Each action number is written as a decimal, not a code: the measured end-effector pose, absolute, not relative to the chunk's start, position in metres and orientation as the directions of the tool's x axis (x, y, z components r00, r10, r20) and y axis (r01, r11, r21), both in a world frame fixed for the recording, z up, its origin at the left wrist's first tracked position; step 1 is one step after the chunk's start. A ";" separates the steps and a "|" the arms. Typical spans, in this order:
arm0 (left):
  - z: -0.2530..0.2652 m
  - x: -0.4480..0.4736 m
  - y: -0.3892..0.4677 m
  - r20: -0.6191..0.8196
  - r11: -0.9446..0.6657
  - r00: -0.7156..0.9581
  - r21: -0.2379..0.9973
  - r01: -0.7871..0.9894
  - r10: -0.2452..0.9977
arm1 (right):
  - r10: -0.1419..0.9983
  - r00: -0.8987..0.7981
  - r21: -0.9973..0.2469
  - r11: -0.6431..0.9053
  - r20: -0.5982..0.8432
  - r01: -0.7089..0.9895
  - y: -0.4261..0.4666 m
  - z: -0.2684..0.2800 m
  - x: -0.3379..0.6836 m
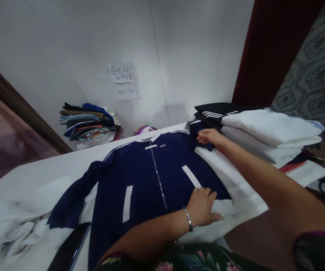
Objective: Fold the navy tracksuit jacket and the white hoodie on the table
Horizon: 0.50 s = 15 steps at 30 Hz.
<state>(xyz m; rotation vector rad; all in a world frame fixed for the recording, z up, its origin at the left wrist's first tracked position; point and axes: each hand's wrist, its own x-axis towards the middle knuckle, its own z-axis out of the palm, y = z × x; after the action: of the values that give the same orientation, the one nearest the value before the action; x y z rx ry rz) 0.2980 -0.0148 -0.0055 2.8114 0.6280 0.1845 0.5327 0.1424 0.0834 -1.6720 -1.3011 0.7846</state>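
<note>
While folded clothes point(272, 128) flank the jacket point(140, 165), the left hand point(202, 206) lies spread, the right hand's point(206, 136) grip unclear.

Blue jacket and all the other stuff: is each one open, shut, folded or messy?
Jacket: spread out, front up
Zip: looks shut
Left hand: open, resting on the jacket's lower edge
Right hand: fingers bent at a sleeve, grip unclear
Left pile: folded, stacked
Right pile: folded, stacked
White cloth: crumpled
Black device: lying flat
Notes: up on the wall
</note>
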 end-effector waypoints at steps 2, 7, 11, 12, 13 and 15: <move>-0.010 0.307 -0.019 0.043 -0.881 0.896 0.208 0.424 0.442 | 0.961 0.268 -0.849 -0.200 -0.072 0.490 0.138 0.048 0.519; -0.003 0.321 -0.019 -0.038 -0.889 0.896 0.116 0.443 0.442 | 0.904 0.393 -0.742 -0.379 -0.170 0.552 0.158 -0.007 0.508; 0.001 0.324 -0.015 -0.085 -0.891 0.901 0.131 0.434 0.426 | 0.876 0.463 -0.704 -0.414 -0.136 0.577 0.189 -0.019 0.505; 0.001 0.323 -0.013 -0.080 -0.891 0.903 0.148 0.429 0.422 | 0.870 0.482 -0.698 -0.410 -0.106 0.587 0.196 -0.019 0.505; 0.001 0.322 -0.011 -0.071 -0.890 0.907 0.174 0.422 0.416 | 0.863 0.501 -0.693 -0.401 -0.065 0.600 0.202 -0.018 0.507; 0.001 0.319 -0.006 -0.045 -0.889 0.919 0.237 0.392 0.393 | 0.846 0.532 -0.690 -0.358 0.046 0.629 0.210 -0.015 0.515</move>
<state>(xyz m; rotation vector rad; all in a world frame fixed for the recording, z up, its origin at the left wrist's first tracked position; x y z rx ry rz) 0.3192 -0.0064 0.0005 2.8377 0.5892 0.0065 0.5155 0.2104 -0.0152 -2.1071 -1.1897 0.4213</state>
